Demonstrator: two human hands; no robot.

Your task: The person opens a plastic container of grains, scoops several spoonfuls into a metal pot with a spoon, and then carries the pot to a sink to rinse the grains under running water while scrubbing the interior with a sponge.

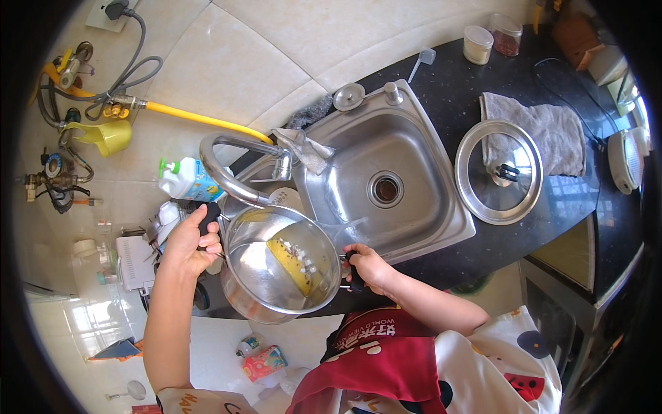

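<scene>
Both my hands hold a deep stainless steel pot [248, 279] by its black side handles. My left hand [189, 243] grips the left handle, and my right hand [370, 269] is closed around the right one. Tilted toward the sink, the pot holds yellowish liquid [289, 259] with small white pieces and dark bits in it. A thin clear stream [344, 227] runs from its rim into the stainless steel sink [414, 145]. The curved faucet [227, 176] stands just behind the pot. Over the sink's left edge hangs a grey cloth [307, 150].
A glass pot lid [499, 171] lies right of the sink, partly over a grey towel [558, 139]. A pump bottle [194, 178] stands behind the faucet. Two lidded jars [478, 45] are at the back of the black countertop [445, 83]. The drain strainer [349, 97] sits by the sink corner.
</scene>
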